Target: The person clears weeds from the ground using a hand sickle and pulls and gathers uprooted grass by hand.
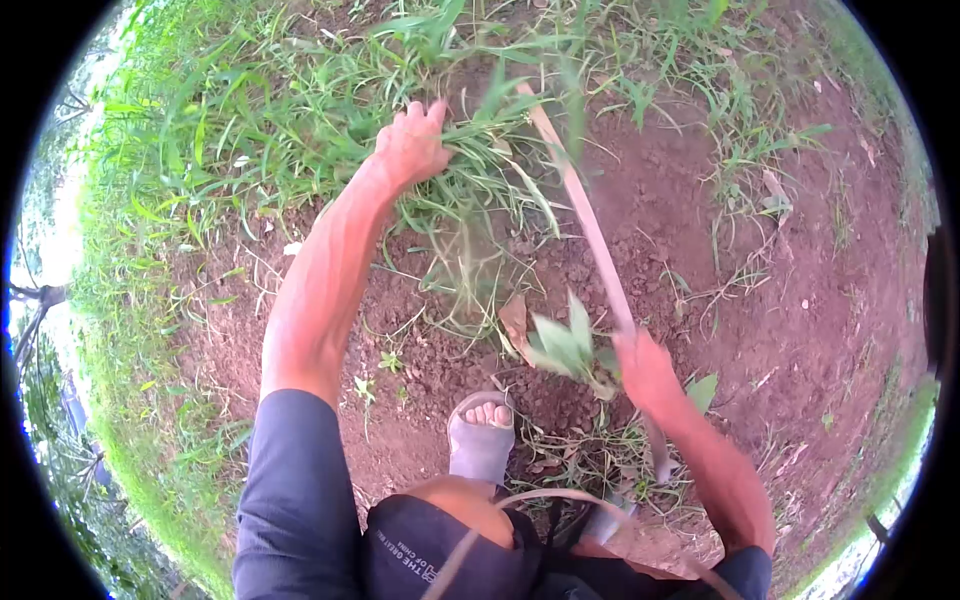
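At the upper middle my left hand (413,145) reaches forward with its fingers curled round a bunch of long green grass (490,175). My right hand (645,372) grips a long wooden pole (588,222), slanting from the upper middle down past my wrist. The pole's far end lies among grass blades, and I cannot make out whether a tool head is there. Just left of my right hand, a broad-leaved plant (562,345) stands close to the pole, slightly blurred.
Reddish-brown soil (800,330) stretches to the right with scattered weeds. Dense tall grass (160,200) covers the left side. Below, my sandalled foot (482,440) stands on the soil, beside cut grass and dry leaves (575,455). A pale strap or cord (570,493) loops near my body.
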`<state>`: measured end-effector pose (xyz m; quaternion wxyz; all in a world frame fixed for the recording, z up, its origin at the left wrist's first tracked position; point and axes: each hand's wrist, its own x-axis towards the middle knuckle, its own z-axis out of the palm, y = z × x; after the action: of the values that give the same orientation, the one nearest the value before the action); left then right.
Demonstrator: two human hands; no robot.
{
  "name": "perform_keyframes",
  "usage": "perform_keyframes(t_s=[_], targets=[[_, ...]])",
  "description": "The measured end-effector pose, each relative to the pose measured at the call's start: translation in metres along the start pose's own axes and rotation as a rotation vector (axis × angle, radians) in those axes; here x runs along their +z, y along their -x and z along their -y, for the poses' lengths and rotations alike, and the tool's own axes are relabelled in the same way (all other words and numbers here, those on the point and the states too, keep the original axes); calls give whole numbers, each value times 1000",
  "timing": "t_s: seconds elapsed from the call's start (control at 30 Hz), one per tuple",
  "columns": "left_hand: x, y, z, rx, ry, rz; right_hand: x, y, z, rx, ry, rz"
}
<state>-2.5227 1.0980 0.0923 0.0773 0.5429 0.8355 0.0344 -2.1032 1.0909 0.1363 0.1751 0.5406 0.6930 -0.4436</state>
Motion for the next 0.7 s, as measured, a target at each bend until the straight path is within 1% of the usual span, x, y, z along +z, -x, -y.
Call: perform_keyframes(t_s=[0.07,0.13,0.17,0.2,0.23,0.27,0.3,0.33,0.37,0.4,0.47,0.53,0.57,0.6,0.63,0.67,0.7], targets=[[0,13,9,-9,-46,210,-3,25,-48,-35,89,47],[-6,57,14,201,51,335,-7,62,-103,-60,180,90],[6,86,20,282,37,392,-11,82,-141,-100,270,153],[-14,112,7,233,-1,772,-15,100,-151,-61,314,209],[-6,145,15,301,67,909,-19,118,-161,-24,359,265],[14,193,30,511,143,563,-28,131,-151,87,359,312],[27,225,42,704,207,204,-25,128,-149,74,365,321],[12,225,42,692,203,207,-20,125,-148,-6,317,295],[-5,229,42,471,152,486,-15,125,-146,-77,268,274],[-15,231,41,243,100,751,-5,111,-129,-110,197,254],[17,211,75,130,-55,706,20,55,-70,-199,120,192],[2,178,81,153,-189,81,33,-1,16,-225,96,171],[-26,152,67,24,-159,122,33,-14,61,-170,16,165],[-48,127,56,-102,-126,162,45,-36,66,-472,207,29],[-48,115,66,-105,-127,160,57,-54,67,-774,408,-112],[-46,105,81,-172,-165,171,54,-57,81,-785,412,-111],[-42,98,95,-235,-201,188,50,-51,99,-554,267,-72]])
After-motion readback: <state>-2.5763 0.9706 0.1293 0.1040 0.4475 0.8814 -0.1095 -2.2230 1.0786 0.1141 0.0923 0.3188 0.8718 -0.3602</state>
